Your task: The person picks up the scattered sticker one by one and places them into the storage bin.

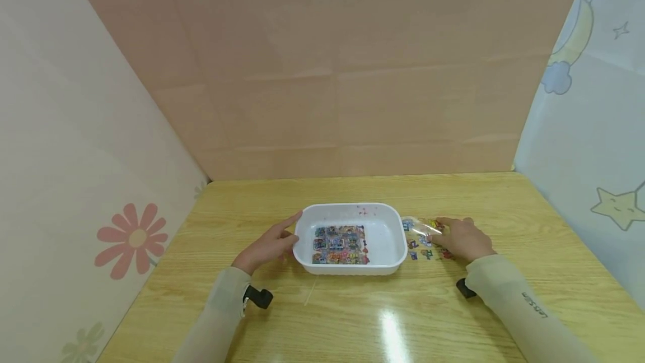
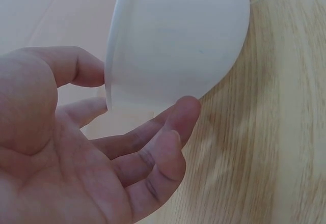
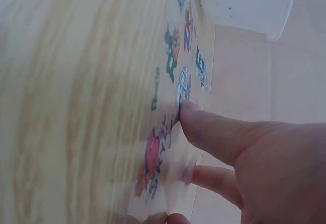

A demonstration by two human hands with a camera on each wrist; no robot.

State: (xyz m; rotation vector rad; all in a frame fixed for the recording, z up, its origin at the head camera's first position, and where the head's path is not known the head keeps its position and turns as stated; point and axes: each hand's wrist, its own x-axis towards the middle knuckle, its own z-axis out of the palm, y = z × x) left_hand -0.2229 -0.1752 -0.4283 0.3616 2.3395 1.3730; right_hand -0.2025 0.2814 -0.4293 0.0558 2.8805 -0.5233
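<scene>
A white plastic basin (image 1: 385, 240) stands on the table, with colourful stickers (image 1: 340, 245) on clear film lying at the left of its floor. My left hand (image 1: 267, 248) holds the basin's left end. In the left wrist view, thumb and fingers curl about the white wall (image 2: 178, 40). To the right of the basin lies a clear sticker sheet (image 1: 425, 254) with coloured letters and small pictures. My right hand (image 1: 466, 238) rests on this sheet, thumb and fingers spread apart. The right wrist view shows the thumb (image 3: 204, 124) touching the sheet among the letters.
The wooden table (image 1: 353, 318) has a pinkish-brown backdrop (image 1: 332, 71) behind it and patterned panels at both sides. A thin pale strip (image 1: 311, 290) lies in front of the basin. Small red bits (image 1: 364, 212) show on the basin's far inner wall.
</scene>
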